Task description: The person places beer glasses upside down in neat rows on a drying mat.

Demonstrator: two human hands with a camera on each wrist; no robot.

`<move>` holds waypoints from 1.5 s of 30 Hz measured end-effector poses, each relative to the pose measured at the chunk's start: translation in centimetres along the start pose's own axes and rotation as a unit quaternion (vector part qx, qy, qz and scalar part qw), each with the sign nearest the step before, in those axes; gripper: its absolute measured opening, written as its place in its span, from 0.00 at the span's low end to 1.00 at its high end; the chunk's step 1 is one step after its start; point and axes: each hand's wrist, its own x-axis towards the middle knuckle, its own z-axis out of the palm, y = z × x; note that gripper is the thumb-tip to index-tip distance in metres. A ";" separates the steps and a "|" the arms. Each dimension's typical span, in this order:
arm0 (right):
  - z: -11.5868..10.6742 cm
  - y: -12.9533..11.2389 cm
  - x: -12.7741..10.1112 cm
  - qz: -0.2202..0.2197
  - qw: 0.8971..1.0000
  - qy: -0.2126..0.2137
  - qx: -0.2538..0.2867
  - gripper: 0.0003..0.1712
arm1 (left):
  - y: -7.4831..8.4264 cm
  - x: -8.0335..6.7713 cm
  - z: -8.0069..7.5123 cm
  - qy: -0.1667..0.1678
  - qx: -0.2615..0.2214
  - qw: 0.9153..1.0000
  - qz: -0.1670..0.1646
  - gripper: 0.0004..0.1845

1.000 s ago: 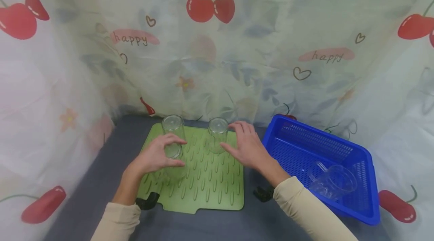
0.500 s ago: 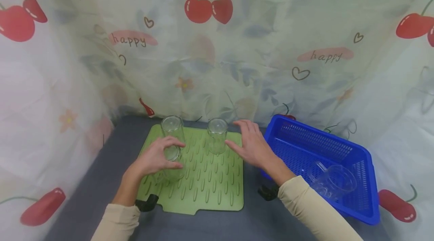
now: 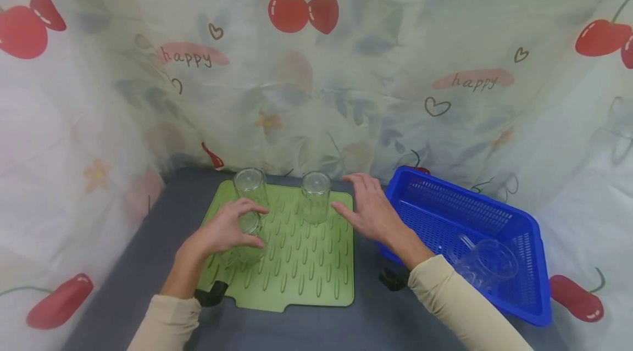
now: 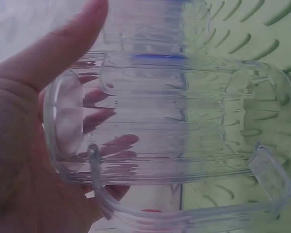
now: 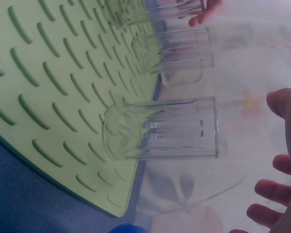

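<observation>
Cherry-printed translucent curtain [image 3: 316, 65] on three sides, grey tabletop [image 3: 128, 279] below. Centre of it: ribbed green rubber draining mat [image 3: 306, 274]. On the mat's far edge, two clear ribbed drinking glasses, mouth down: far-left glass [image 3: 251, 186] and far-right glass [image 3: 315, 196], apart from each other.

Left hand [image 3: 220, 233] on the near-left part of the mat, thumb and fingers curled round a clear ribbed glass mug with a handle [image 3: 247, 238]; in the left wrist view, mug [image 4: 174, 131] against the palm, thumb along its side, fingers visible through the glass, handle pointing away from the palm. Whether the mug rests on the mat or sits just above it, cannot tell.

Right hand [image 3: 373, 213] just right of the far-right glass, fingers straight and spread, holding nothing, not touching the glass; same gap plain in the right wrist view between fingertips [image 5: 266, 213] and glass [image 5: 160, 127].

Right of the mat: blue perforated plastic basket [image 3: 445, 202], one clear glass mug lying on its side [image 3: 487, 266] inside it.
</observation>
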 end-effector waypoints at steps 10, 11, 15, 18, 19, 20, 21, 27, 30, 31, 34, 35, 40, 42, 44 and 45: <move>-0.3 0.3 0.0 -0.007 1.000 0.002 -0.006 0.37 | 0.8 -0.1 -1.5 0.010 -0.025 1.000 -0.012 0.37; -0.4 0.4 0.0 -0.008 1.000 0.004 -0.007 0.37 | 0.8 -0.1 -1.7 0.015 -0.029 0.999 -0.016 0.37; -0.8 0.9 -0.1 -0.002 1.000 0.008 -0.013 0.37 | 0.5 -0.2 -2.5 0.043 -0.060 0.997 -0.032 0.35; -0.9 1.2 -0.2 0.003 1.000 0.012 -0.025 0.39 | -0.2 -0.3 -3.1 0.085 -0.086 0.992 -0.040 0.32; -1.0 1.3 -0.2 0.005 0.999 0.014 -0.031 0.39 | -0.5 -0.3 -3.3 0.102 -0.092 0.990 -0.042 0.32; -1.0 1.4 -0.2 0.009 0.999 0.014 -0.037 0.40 | -0.8 -0.4 -3.4 0.117 -0.098 0.987 -0.045 0.32; -1.1 1.5 -0.2 0.014 0.999 0.015 -0.042 0.41 | -1.1 -0.4 -3.6 0.130 -0.101 0.985 -0.050 0.32; -1.6 2.3 -0.6 0.049 0.996 0.006 -0.068 0.48 | -2.7 -0.1 -4.2 0.164 -0.101 0.980 -0.056 0.32; -2.0 2.9 -0.7 0.064 0.995 -0.002 -0.077 0.50 | -3.5 0.4 -4.2 0.188 -0.090 0.977 -0.051 0.32; -2.1 3.1 -0.8 0.069 0.994 -0.004 -0.080 0.51 | -3.7 0.5 -4.1 0.194 -0.084 0.976 -0.052 0.32; -2.4 3.9 -1.1 0.082 0.993 -0.014 -0.080 0.54 | -4.7 0.9 -4.0 0.195 -0.059 0.977 -0.067 0.34; -2.5 4.1 -1.3 0.086 0.993 -0.017 -0.080 0.54 | -5.2 1.0 -4.0 0.185 -0.050 0.979 -0.074 0.35; -3.1 5.3 -2.0 0.101 0.990 -0.031 -0.092 0.56 | -7.9 1.2 -3.0 0.123 -0.014 0.988 -0.091 0.37; -3.4 5.6 -2.2 0.103 0.989 -0.032 -0.097 0.56 | -8.9 1.2 -2.4 0.112 -0.007 0.989 -0.093 0.37; -3.7 6.0 -2.5 0.105 0.989 -0.030 -0.101 0.56 | -9.7 1.2 -1.8 0.111 -0.003 0.989 -0.092 0.36; -3.8 6.1 -2.6 0.106 0.989 -0.030 -0.103 0.57 | -10.1 1.1 -1.5 0.112 0.000 0.989 -0.092 0.36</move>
